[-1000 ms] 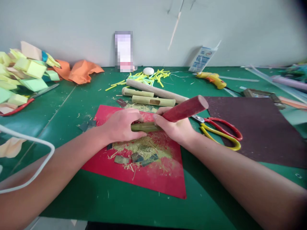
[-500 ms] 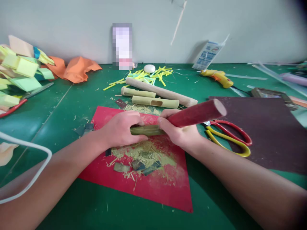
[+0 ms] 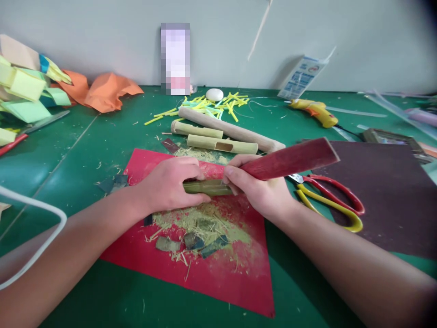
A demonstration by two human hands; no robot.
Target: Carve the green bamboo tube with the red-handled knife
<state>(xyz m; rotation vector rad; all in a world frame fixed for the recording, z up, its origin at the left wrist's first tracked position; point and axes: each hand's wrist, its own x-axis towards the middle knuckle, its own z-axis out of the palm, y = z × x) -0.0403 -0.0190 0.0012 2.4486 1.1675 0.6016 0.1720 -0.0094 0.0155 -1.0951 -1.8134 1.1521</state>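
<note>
A short green bamboo tube (image 3: 209, 187) lies crosswise above the red sheet (image 3: 246, 287), its left end wrapped by the closed fingers of my left hand (image 3: 174, 183). My right hand (image 3: 257, 184) is closed round a tool with a thick red handle (image 3: 293, 159). That handle slants up to the right, while the tool's working end sits at the tube's right part, mostly hidden by my fingers. Pale shavings and bamboo dust (image 3: 211, 223) cover the sheet below my hands, with several dark scraps (image 3: 213, 246) among them.
Behind my hands lie two notched bamboo tubes (image 3: 205, 142) and a wooden stick (image 3: 232, 130). Scissors (image 3: 341, 191) rest to the right, near a dark sheet (image 3: 385, 196). A yellow glue gun (image 3: 316, 113) is farther back. Folded papers (image 3: 27, 86) and a white cable (image 3: 56, 237) are at left.
The red handle's outer end has swung right and turned slightly in my right hand. My left hand keeps its hold on the bamboo tube. The whole view has shifted a little.
</note>
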